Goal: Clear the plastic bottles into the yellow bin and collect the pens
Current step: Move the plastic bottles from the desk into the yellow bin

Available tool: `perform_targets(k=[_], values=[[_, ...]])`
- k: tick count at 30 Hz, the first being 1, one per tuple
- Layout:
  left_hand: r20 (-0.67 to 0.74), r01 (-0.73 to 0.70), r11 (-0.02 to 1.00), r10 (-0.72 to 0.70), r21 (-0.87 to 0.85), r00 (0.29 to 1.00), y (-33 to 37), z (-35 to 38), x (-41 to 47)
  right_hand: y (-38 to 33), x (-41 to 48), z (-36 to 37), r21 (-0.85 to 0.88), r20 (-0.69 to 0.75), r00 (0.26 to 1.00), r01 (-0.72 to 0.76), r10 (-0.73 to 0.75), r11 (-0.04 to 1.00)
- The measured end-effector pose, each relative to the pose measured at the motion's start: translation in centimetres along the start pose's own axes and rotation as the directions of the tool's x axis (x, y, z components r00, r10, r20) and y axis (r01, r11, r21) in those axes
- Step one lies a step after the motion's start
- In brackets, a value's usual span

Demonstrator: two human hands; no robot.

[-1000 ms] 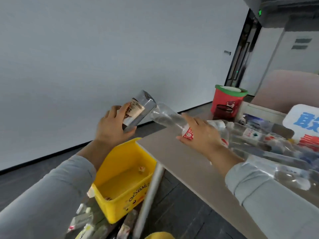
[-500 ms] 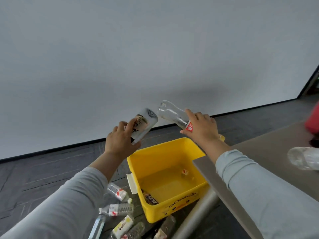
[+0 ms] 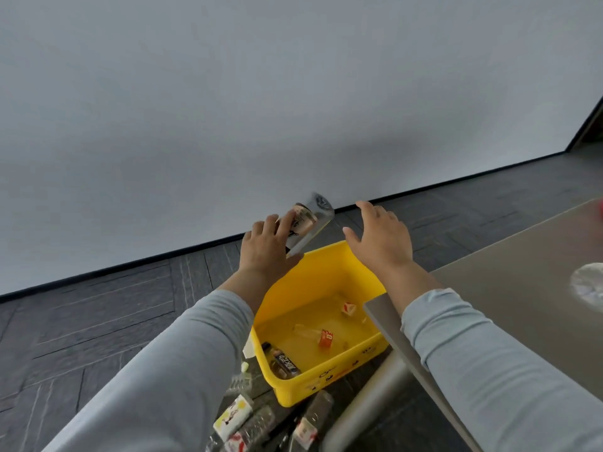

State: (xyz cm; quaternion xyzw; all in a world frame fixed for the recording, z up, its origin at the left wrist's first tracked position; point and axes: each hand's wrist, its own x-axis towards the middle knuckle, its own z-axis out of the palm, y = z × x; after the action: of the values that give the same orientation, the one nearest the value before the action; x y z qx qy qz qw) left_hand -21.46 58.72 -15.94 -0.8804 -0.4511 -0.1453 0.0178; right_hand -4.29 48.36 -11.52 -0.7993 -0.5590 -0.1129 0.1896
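The yellow bin [image 3: 329, 259] stands on the dark floor beside the table's corner. My left hand [image 3: 266, 249] grips a clear bottle with a brown and white label [image 3: 306, 223], held tilted over the bin's far-left rim. My right hand [image 3: 380, 238] hovers above the bin's far-right rim with fingers spread and nothing in it. Inside the bin lie a clear bottle with a red label [image 3: 321, 336] and a dark-labelled bottle [image 3: 284, 362]. No pens are in view.
The grey table [image 3: 509, 288] fills the right side, and its round metal leg [image 3: 365, 402] comes down in front of the bin. A clear bottle's end [image 3: 589, 285] shows at the right edge. Several bottles [image 3: 254, 422] lie on the floor near the bin's front-left corner.
My right hand let go of the red-labelled clear bottle, which now lies in the bin, and its fingers have spread. The view swung left and down; my left hand still holds its bottle.
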Motion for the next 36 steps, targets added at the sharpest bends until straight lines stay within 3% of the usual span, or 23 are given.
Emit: perform_targets(k=[2,4,10,15,24,30,36], values=[[0.12,0.046,0.999,-0.049,0.024,0.992,0.9,0.4,0.9,0.1,-0.1,0.0,-0.006,0.002,1.0,-0.003,0.003,1.0],[0.155,0.065,0.997,-0.07,0.037,0.985,1.6,0.6,0.9,0.2,-0.2,0.0,-0.01,0.003,1.0,-0.013,0.013,1.0],[-0.003,-0.061,0.998,0.061,0.031,0.998,1.4,-1.2,-1.4,0.2,-0.7,-0.3,-0.029,0.014,1.0,0.011,-0.01,1.0],[0.015,-0.106,0.993,0.105,0.048,0.994,1.6,-4.0,-2.8,0.3,-2.5,-2.1,-0.103,0.053,0.998,0.039,-0.034,0.994],[-0.014,-0.254,0.967,0.255,0.029,0.967,9.3,-10.6,-4.8,4.4,-8.1,-10.8,-0.188,0.119,0.988,-0.075,0.098,0.979],[-0.057,-0.431,0.902,0.432,0.034,0.9,17.5,-12.7,-7.7,8.8,-14.8,-18.0,-0.247,0.031,0.978,-0.192,0.205,0.95],[-0.091,-0.637,0.771,0.635,0.011,0.767,26.4,-13.8,-11.5,13.9,-23.1,-25.1,-0.353,-0.105,0.942,-0.335,0.319,0.874]])
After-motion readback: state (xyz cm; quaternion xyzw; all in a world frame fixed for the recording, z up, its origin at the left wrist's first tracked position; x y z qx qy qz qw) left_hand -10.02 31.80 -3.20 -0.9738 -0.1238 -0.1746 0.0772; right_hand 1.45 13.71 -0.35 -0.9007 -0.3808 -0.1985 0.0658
